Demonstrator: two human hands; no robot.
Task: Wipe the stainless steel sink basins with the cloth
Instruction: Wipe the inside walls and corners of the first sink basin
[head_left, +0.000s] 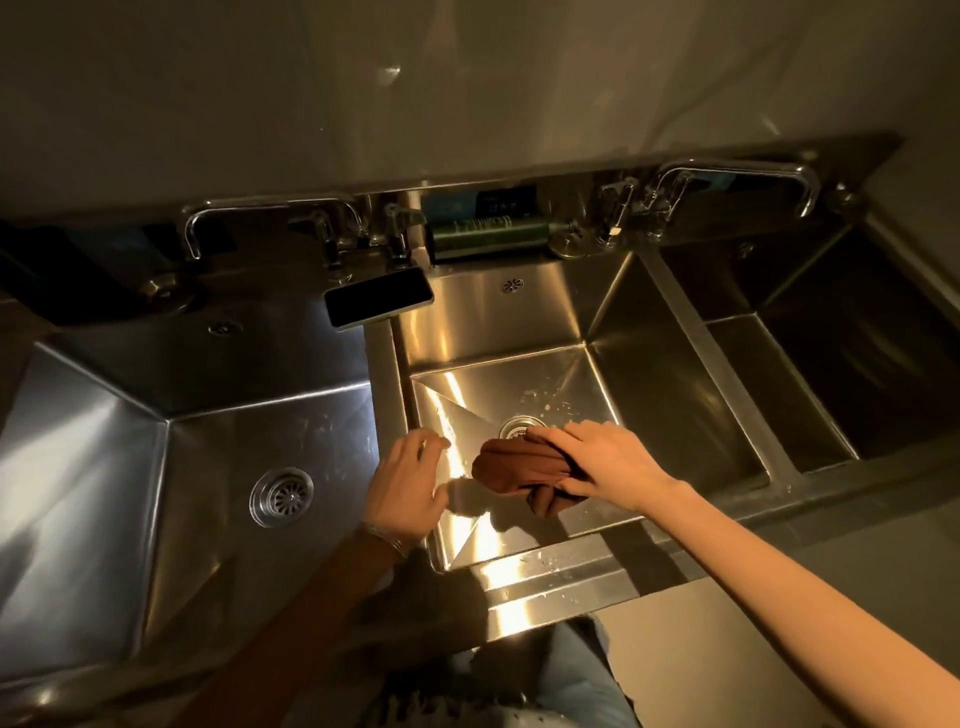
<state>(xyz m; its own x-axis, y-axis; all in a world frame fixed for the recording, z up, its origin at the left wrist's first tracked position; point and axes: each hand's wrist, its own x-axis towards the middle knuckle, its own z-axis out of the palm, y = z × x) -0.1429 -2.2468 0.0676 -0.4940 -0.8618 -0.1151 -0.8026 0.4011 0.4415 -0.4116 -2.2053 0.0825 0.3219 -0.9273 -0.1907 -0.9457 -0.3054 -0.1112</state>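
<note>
A steel sink unit has three basins. In the middle basin (649, 395), a bunched brown cloth (519, 467) lies on the floor just in front of the round drain (517, 427). My right hand (605, 460) grips the cloth from the right, fingers curled over its top. My left hand (408, 486) rests on the divider between the left and middle basins, fingers loosely bent and holding nothing. The left basin (130, 441) has its own drain (282, 496). The right basin (857, 364) lies in shadow.
A dark phone (379, 304) lies on the back ledge above the divider. Two swivel faucets (270, 218) (737, 182) stand along the back wall, with a green bottle (488, 236) lying between them. Water drops speckle the front rim (561, 566).
</note>
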